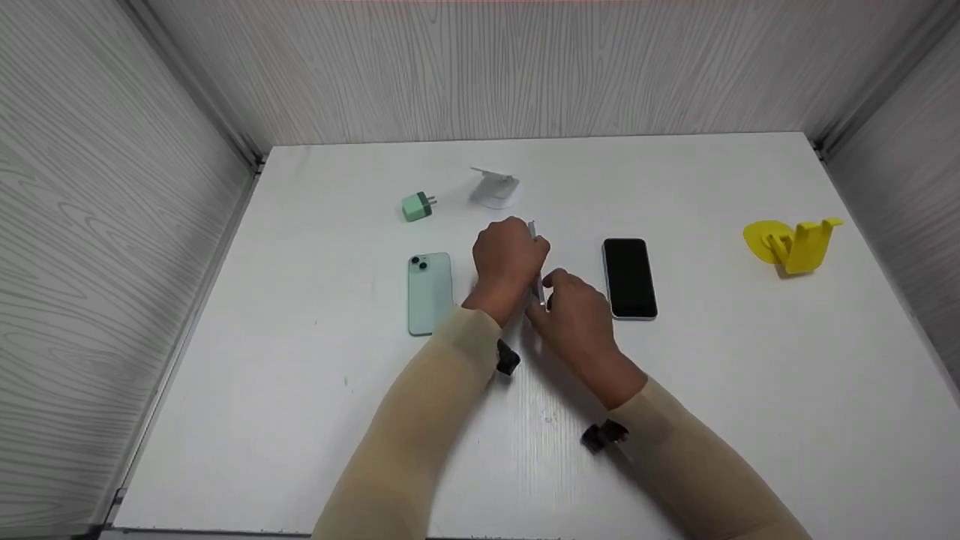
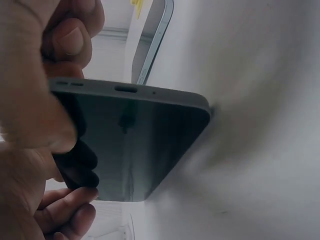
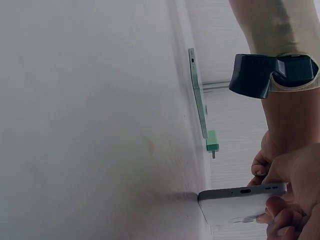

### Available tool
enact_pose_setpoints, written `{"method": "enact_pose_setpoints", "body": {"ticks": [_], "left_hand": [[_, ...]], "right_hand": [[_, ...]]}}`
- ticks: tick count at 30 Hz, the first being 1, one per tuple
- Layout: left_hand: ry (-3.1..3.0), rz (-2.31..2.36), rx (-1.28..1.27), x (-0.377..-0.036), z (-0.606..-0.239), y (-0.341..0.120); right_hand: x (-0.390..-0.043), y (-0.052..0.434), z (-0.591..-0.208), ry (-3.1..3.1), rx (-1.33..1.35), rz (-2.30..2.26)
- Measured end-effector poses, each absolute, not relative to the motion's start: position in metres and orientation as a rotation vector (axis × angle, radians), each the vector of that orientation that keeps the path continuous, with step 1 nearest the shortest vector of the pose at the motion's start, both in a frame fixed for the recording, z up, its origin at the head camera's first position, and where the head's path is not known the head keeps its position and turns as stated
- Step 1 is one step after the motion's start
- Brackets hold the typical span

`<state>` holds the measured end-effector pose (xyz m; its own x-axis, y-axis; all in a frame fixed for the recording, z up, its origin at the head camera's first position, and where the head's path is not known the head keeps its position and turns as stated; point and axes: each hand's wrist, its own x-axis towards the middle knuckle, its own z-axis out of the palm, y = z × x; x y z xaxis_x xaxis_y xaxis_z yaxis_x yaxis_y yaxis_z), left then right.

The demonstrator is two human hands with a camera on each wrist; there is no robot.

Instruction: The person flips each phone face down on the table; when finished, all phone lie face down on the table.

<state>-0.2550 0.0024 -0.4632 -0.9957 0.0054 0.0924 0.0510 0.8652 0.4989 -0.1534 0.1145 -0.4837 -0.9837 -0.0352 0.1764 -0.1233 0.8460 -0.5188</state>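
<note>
Both hands hold one smartphone (image 2: 145,135) between them, upright on its long side, with its lower long edge close over the white table. My left hand (image 1: 506,251) grips its far part from above, fingertips at the dark screen. At the near end, my right hand (image 1: 577,315) pinches it, thumb on the screen side and fingers on the pale back (image 3: 235,212). The charging port end points toward me. To the left of the hands lies a light green phone (image 1: 430,300), back up; to the right lies another phone (image 1: 630,277) with a black screen, face up.
A green charger plug (image 1: 415,206) and a white phone stand (image 1: 499,189) are beyond the hands. Far right is a yellow phone stand (image 1: 808,251) with a round base. Grey wood-grain panels (image 1: 487,71) border the table at the back and sides.
</note>
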Motion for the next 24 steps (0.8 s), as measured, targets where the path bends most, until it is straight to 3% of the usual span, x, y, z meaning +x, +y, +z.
{"method": "enact_pose_setpoints", "body": {"ticks": [13,24], "left_hand": [[-2.739,-1.218,0.105,-0.245,-0.481,-0.013],[-2.623,-1.664,0.358,-0.238,-0.492,-0.019]], "right_hand": [[-0.154,0.138,-0.495,-2.932,0.024,1.226],[-0.16,0.148,-0.502,-3.056,0.001,1.168]]}}
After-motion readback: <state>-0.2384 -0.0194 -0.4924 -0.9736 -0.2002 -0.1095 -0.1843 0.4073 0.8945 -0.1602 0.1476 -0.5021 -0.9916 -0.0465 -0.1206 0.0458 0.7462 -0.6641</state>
